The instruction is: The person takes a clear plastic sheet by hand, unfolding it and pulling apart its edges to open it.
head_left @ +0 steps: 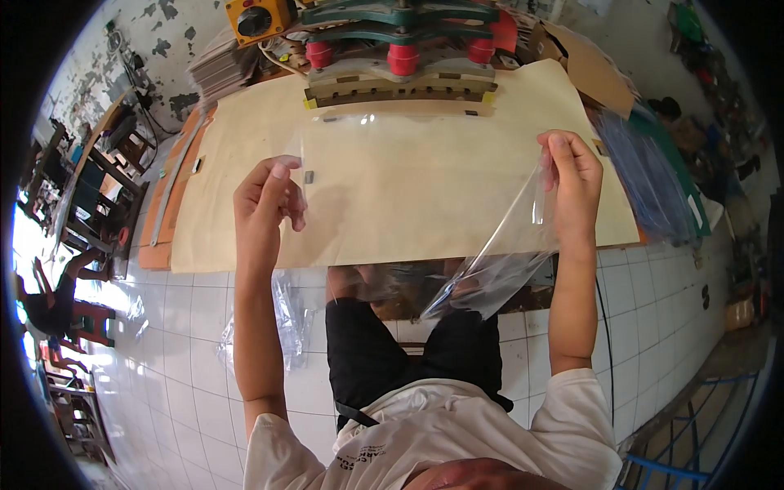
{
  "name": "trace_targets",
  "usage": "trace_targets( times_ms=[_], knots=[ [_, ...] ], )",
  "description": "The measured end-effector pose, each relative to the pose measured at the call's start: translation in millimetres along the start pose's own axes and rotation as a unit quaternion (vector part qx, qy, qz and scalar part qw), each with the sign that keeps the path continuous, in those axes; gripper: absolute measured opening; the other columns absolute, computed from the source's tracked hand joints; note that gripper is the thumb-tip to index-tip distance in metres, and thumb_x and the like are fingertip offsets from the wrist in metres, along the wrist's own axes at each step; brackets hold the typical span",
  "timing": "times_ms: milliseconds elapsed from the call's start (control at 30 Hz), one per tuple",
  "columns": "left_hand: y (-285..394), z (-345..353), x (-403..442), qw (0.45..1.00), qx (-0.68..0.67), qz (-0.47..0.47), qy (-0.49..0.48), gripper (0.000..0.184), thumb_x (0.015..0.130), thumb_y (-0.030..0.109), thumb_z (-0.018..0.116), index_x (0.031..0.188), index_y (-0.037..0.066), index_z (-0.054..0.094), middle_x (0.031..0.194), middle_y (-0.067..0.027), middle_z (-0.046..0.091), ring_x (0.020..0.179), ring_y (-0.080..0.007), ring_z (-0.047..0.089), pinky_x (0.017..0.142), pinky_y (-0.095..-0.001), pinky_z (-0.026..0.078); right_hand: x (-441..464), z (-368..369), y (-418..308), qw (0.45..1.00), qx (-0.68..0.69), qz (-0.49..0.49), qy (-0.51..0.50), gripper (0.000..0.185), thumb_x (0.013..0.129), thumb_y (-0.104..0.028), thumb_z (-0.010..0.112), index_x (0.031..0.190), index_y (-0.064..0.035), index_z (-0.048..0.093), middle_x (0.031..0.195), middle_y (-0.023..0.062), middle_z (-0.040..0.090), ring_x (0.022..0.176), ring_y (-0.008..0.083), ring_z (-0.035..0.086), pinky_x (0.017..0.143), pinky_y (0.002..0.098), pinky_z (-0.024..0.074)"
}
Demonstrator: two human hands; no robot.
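Observation:
A clear plastic sheet (502, 265) stretches between my two hands, over a table covered with cream paper (237, 220). My left hand (273, 192) pinches its left edge near a small dark mark on the paper. At the right, my right hand (572, 171) has thumb and fingers closed on the other upper corner. The lower right part of the sheet hangs in folds past the table's front edge, over my lap. Its far edge lies close to the metal bar (400, 94) of a press.
The green press (400, 37) with red cushions stands at the back, beside a yellow switch box (255, 20). Stacked sheets (224, 69) lie back left, cardboard (588, 69) and bluish plastic sheets (645, 175) at right. A person (53, 302) is at far left. Crumpled plastic (286, 322) lies below.

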State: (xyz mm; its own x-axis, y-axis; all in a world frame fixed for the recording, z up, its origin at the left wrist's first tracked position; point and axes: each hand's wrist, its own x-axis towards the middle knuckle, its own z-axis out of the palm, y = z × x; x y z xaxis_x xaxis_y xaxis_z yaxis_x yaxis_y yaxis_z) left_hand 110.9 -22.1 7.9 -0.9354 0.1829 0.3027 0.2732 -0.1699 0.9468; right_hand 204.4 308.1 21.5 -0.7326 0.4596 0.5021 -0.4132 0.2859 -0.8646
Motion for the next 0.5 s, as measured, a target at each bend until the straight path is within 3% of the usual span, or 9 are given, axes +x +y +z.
trace_targets(
  times_ms=[133, 500],
  knots=[
    [-13.7, -15.7, -1.4, 0.995, 0.038, -0.024, -0.091, 0.027, 0.096, 0.024, 0.056, 0.087, -0.001, 0.060, 0.068, -0.0036, 0.055, 0.057, -0.0105, 0.051, 0.054, -0.0246, 0.043, 3.2, -7.4, 4.5, 1.000, 0.016, 0.005, 0.024, 0.025, 0.097, -0.022, 0.056, 0.092, 0.0009, 0.066, 0.069, -0.0015, 0.053, 0.055, 0.0031, 0.041, 0.050, 0.0187, 0.0326],
    [-4.8, -10.0, -8.8, 0.996, 0.071, 0.037, -0.034, 0.023, 0.093, 0.019, 0.060, 0.081, 0.000, 0.060, 0.063, -0.0038, 0.055, 0.057, -0.0122, 0.054, 0.056, -0.0263, 0.043, 2.5, -13.4, 4.0, 0.998, -0.013, -0.044, 0.038, 0.026, 0.097, -0.022, 0.056, 0.093, 0.0011, 0.066, 0.071, -0.0012, 0.054, 0.053, 0.0027, 0.040, 0.048, 0.0182, 0.0317]
  ],
)
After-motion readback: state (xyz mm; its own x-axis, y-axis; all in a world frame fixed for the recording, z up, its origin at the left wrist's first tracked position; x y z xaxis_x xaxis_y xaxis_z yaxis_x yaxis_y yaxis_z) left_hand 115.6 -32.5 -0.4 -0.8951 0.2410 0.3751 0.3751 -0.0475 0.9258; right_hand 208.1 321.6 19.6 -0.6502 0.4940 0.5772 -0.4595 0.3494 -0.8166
